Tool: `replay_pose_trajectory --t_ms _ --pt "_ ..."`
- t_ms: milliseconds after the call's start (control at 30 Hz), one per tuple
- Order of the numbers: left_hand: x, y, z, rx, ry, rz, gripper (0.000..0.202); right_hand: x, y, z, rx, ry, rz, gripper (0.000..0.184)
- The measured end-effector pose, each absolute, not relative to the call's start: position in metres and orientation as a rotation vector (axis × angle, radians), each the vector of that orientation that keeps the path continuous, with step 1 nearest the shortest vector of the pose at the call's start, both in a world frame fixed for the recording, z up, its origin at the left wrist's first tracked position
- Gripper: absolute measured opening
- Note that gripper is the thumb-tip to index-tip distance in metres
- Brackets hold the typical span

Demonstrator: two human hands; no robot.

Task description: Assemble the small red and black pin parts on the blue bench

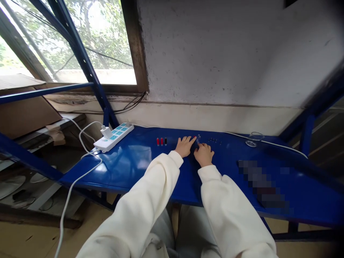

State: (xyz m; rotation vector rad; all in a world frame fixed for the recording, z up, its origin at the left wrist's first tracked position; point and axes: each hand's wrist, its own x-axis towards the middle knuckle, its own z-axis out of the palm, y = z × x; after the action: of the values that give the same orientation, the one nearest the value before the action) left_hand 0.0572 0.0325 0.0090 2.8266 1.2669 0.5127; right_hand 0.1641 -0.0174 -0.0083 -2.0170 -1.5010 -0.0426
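My left hand (184, 146) lies on the blue tabletop with its fingers spread. Its index fingertip touches or is right beside a small red piece (194, 137). Close by on the right, my right hand (203, 154) has its fingers curled and pressed together near small clear pieces (199, 137). Whatever its fingertips pinch is too small to make out. Left of my hands, two small red cylinders (159, 142) and a black cylinder (166, 141) stand in a row, with pale lower ends. Several tiny clear pieces (213, 140) lie to the right of my hands.
A white power strip (114, 137) with a plugged-in adapter (106, 132) sits at the table's left end, its cable hanging over the edge. Toward the right are a clear round container (251, 143), a white cable (285, 146) and a blurred-out dark object (262, 184). The wall borders the back.
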Motion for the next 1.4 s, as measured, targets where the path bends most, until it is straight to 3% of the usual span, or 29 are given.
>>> replay_pose_trajectory --t_ms 200,333,500,700,1133,1400 --pt "0.062 0.034 0.018 2.77 1.396 0.691 0.025 0.164 -0.016 -0.011 -2.032 -1.546 -0.021 0.035" --pt "0.051 0.025 0.022 2.665 1.412 0.817 0.017 0.162 -0.014 -0.015 -2.051 -1.568 -0.037 0.035" --pt "0.029 0.007 0.016 2.203 1.367 1.234 0.009 0.161 -0.008 -0.022 -2.056 -1.566 -0.064 0.037" --pt "0.013 -0.003 0.01 1.618 1.265 1.497 0.014 0.163 -0.002 -0.026 -2.068 -1.548 -0.031 0.04" --pt "0.015 -0.009 0.011 1.623 1.25 1.486 0.013 0.163 -0.007 -0.021 -2.088 -1.615 0.032 0.041" --pt "0.014 -0.006 0.009 1.552 1.257 1.495 0.014 0.152 -0.016 0.002 -1.591 -1.613 -0.084 0.027"
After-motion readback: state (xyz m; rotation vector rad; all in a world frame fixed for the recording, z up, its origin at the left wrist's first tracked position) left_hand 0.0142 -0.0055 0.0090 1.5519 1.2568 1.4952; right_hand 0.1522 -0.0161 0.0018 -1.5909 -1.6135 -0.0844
